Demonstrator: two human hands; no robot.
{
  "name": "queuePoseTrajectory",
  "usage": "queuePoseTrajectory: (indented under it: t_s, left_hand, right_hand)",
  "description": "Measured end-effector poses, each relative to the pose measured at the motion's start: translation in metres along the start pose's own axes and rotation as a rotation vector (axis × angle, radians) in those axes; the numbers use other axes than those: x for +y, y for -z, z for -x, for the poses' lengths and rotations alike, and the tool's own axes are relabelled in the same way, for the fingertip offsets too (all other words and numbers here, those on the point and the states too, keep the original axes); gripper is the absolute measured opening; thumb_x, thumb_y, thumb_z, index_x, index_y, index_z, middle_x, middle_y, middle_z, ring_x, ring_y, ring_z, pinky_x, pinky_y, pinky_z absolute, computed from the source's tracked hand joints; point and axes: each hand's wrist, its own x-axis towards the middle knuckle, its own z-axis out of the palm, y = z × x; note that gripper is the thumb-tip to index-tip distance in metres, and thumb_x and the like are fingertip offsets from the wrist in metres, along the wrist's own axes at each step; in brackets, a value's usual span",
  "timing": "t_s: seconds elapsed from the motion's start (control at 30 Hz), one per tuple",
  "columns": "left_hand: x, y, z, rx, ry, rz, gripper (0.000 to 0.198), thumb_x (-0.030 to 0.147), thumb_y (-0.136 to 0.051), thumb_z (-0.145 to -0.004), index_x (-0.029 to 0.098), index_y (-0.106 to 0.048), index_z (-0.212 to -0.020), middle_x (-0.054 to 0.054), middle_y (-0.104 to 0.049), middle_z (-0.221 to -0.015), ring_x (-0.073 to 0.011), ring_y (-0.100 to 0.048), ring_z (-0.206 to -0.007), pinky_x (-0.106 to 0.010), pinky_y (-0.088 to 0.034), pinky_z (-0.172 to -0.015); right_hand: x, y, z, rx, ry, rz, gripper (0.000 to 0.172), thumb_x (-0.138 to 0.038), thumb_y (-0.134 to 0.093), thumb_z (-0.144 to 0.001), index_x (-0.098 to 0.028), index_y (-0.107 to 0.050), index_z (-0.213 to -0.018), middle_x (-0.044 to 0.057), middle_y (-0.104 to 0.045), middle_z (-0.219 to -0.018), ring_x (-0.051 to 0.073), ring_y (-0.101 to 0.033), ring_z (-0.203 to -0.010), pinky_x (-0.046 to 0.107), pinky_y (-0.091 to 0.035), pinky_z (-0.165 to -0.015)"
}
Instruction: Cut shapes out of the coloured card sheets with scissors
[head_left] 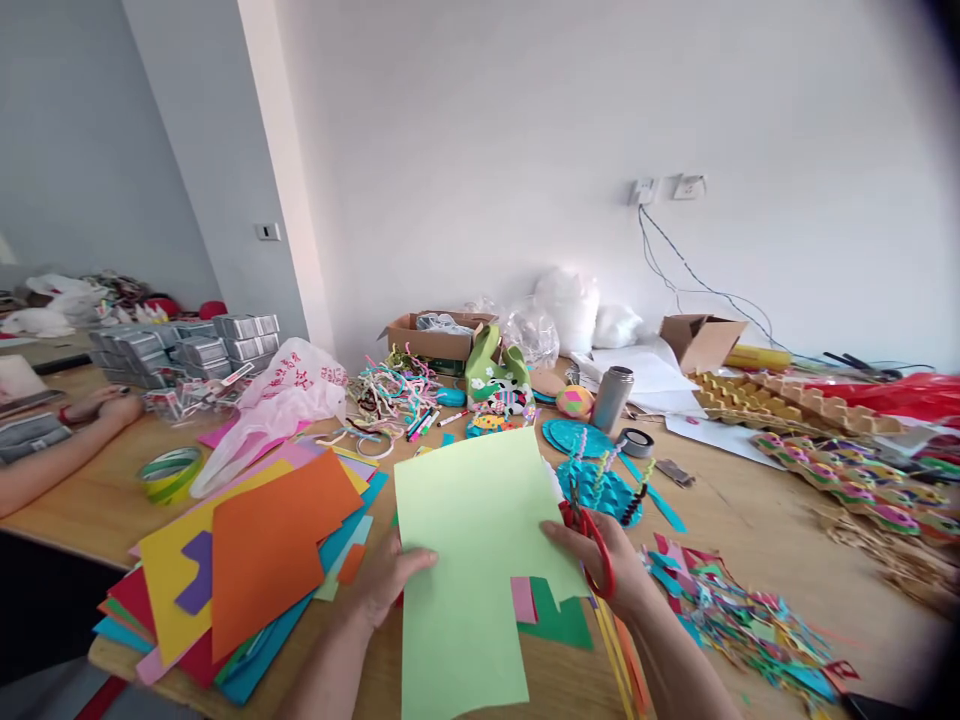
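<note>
The pale green sheet [465, 570] is spanning both hands above the counter [720, 515], its long axis running away from the person. From where I'm standing, the left hand [386, 580] is gripping its left edge, thumb on top, other fingers mostly hiding beneath. The right hand [607, 550] is doing double duty: its thumb is pressing on the sheet's right edge while it is grasping the red scissors [604, 562]. Those are sitting just beside that edge, blades pointing away, roughly along the sheet's length; I can't tell how far they're parting. The right hand is clearly nearer the stepped cutout at the sheet's lower right. A paper pile [274, 550] is lying left of the sheet, scraps [757, 620] to its right.
</note>
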Motion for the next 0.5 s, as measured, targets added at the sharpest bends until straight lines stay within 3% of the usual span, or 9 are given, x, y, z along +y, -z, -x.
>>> queuePoseTrajectory:
  t_s: [0.2, 0.33, 0.5]
  left_hand:
    - [0.004, 0.004, -0.006, 0.123, -0.005, 0.105, 0.029, 0.037, -0.081, -0.061, 0.012, -0.075, -0.076, -0.007, -0.073, -0.067, -0.0207, -0.064, -0.059, -0.03, -0.047, -0.058]
    - [0.005, 0.002, -0.007, 0.192, -0.049, 0.169, 0.033, 0.042, -0.082, -0.061, 0.012, -0.073, -0.071, -0.005, -0.069, -0.059, -0.019, -0.063, -0.055, -0.028, -0.045, -0.055]
    - [0.009, -0.002, -0.005, 0.195, -0.07, 0.261, 0.038, 0.048, -0.081, -0.063, 0.013, -0.072, -0.073, -0.005, -0.07, -0.06, -0.0223, -0.066, -0.059, -0.03, -0.047, -0.057]
  right_hand:
    - [0.006, -0.011, -0.004, 0.053, 0.08, 0.207, 0.038, -0.048, -0.081, -0.06, -0.017, -0.059, -0.064, -0.001, -0.06, -0.055, 0.014, -0.051, -0.05, 0.022, -0.037, -0.044]
    - [0.009, -0.016, -0.002, 0.111, 0.111, 0.152, 0.036, -0.045, -0.083, -0.058, -0.018, -0.059, -0.063, -0.002, -0.059, -0.054, 0.014, -0.048, -0.047, 0.023, -0.035, -0.043]
    - [0.009, -0.015, 0.0, 0.166, 0.112, 0.122, 0.033, -0.044, -0.081, -0.059, -0.019, -0.062, -0.068, 0.0, -0.062, -0.054, 0.017, -0.051, -0.046, 0.025, -0.037, -0.041]
